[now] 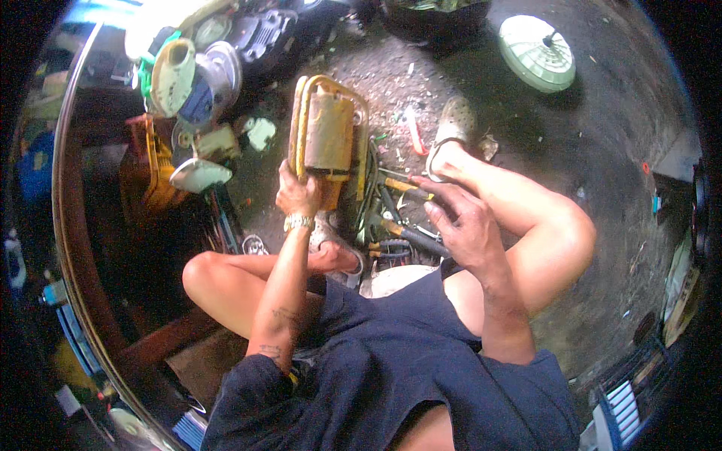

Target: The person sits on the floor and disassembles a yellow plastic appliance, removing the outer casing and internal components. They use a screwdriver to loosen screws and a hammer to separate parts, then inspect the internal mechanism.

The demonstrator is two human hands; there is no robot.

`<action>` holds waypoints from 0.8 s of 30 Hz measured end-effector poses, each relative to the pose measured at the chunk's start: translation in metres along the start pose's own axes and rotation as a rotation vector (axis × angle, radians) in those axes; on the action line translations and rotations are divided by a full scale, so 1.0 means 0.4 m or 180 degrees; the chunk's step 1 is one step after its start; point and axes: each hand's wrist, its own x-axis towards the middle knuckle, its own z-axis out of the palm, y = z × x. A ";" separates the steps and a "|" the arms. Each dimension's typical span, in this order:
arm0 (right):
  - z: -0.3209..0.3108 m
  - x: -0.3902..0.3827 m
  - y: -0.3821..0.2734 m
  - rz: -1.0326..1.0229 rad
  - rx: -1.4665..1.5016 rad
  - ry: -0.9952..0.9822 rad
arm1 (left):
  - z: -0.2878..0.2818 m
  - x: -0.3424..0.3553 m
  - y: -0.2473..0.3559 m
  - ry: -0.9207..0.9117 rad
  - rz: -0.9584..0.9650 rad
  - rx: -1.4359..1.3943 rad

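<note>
My left hand [297, 193] is wrapped round the lower end of a yellow tubular frame [301, 124]. The frame surrounds a worn, grey-brown rounded metal body [329, 131], stained and scuffed; I cannot make out what kind of device it is. To the right, my right hand [464, 225] has its thumb and fingers closing on the yellow-and-black handle of a screwdriver [408, 187], whose thin shaft points toward the device. Below that lies a tool with a yellow-and-black handle [410, 237], among other hand tools on the floor between my feet.
A pale round slotted cover [537, 54] lies at the far right. Metal and plastic parts [214, 83] are heaped at the far left, near a yellow crate [158, 165]. A dark basin [436, 15] stands at the far edge. My feet in clogs [457, 124] flank the tools.
</note>
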 end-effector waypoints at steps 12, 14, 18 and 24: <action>0.026 -0.015 0.200 0.0802 -0.0578 -0.0295 | -0.027 0.169 -0.161 -0.0552 0.1172 -0.0490; 0.035 -0.014 0.202 0.0714 -0.0737 -0.0350 | -0.044 0.223 -0.174 -0.0637 0.1151 -0.0439; 0.045 -0.002 0.172 0.0726 -0.0721 -0.0418 | -0.048 0.292 -0.135 -0.0793 0.1209 -0.0266; 0.054 -0.004 0.193 0.0729 -0.0722 -0.0356 | -0.036 0.304 -0.139 -0.0352 0.1473 0.0296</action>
